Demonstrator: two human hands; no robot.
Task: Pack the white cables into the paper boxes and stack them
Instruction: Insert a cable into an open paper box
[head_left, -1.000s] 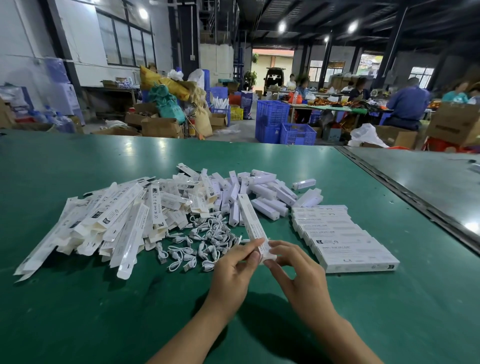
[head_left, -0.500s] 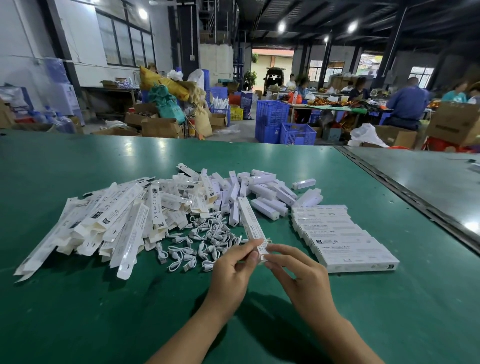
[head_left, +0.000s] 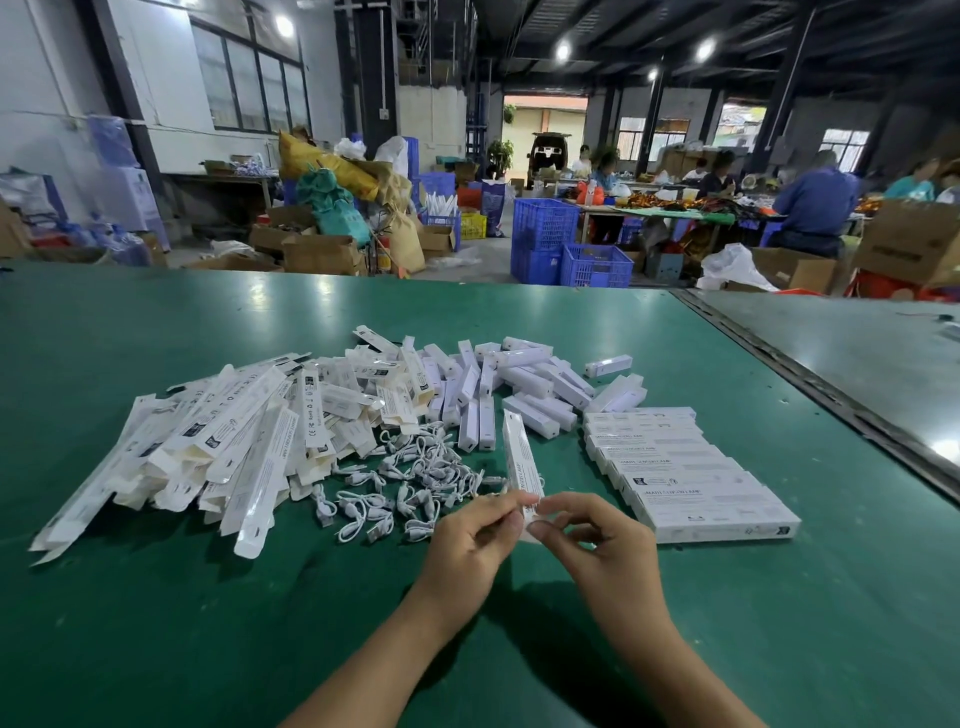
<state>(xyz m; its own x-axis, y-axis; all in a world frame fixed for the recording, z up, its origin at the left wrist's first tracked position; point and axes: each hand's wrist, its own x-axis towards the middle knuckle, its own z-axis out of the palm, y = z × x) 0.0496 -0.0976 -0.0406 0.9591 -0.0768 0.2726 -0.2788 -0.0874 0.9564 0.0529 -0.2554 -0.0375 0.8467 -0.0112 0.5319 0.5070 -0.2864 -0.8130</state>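
Nearby; loose cables (head_left: 415, 480) left of pinched box (head_left: 519, 457); packed boxes (head_left: 691, 478) right

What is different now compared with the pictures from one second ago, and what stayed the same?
The long paper box turned a little: its far end moved right and nearer to the person. The left hand and right hand keep pinching its near end and have hardly shifted. The loose cables, the unfilled boxes and the packed stack did not move.
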